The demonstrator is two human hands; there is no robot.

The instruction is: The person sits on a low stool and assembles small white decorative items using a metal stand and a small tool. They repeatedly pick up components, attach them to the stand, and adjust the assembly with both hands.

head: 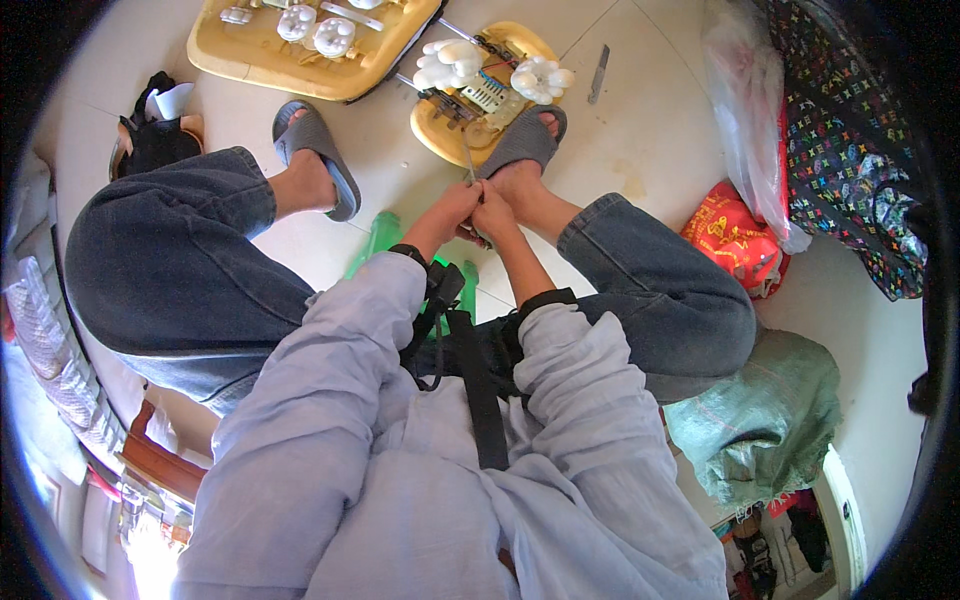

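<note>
My left hand [454, 208] and my right hand [495, 213] meet in front of me, fingers closed around a slim metal tool [469, 154], perhaps a screwdriver. Its shaft points away from me, the tip at the near side of a small yellow plastic shell [433, 136]. A mechanism with white knobbed massage heads [541, 79], a vented motor housing [486, 94], wires and metal rods sits in that shell. My fingers partly hide what they hold; a small dark part shows below them.
A larger yellow shell [259, 81] with more white heads lies beyond. A utility knife blade [598, 73] is on the tiles. My slippered feet [525, 139] flank the work. A green plastic object [382, 234] lies below my hands; red bag [731, 232] and green sack [765, 412] stand right.
</note>
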